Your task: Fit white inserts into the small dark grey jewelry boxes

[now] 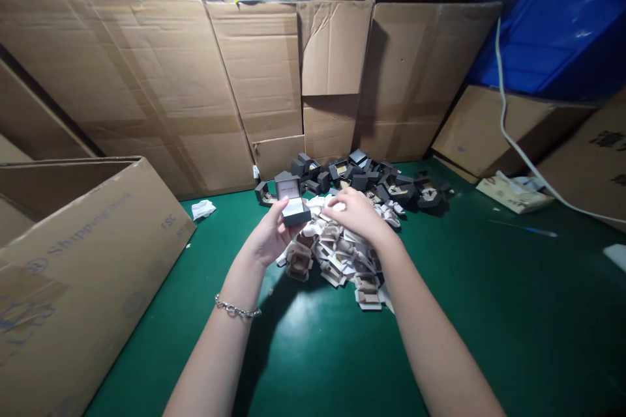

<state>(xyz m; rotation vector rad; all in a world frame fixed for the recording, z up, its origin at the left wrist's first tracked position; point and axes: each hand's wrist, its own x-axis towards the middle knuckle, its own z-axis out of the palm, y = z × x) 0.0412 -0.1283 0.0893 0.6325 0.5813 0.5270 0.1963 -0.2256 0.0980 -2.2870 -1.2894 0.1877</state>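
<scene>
Left hand [268, 234] grips 1 open dark ring box [292, 201], lid up, held just above the near edge of the pile of pale inserts [337, 257]. Right hand [355, 212] is just right of the box, palm down, fingers curled onto the inserts; can't tell if it's pinching 1. Dark boxes [372, 179] heaped behind on green table [489, 313].

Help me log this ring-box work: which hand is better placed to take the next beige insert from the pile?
Probably the right hand: it rests on the pile of beige inserts, while the left hand is occupied holding an open grey ring box.
</scene>
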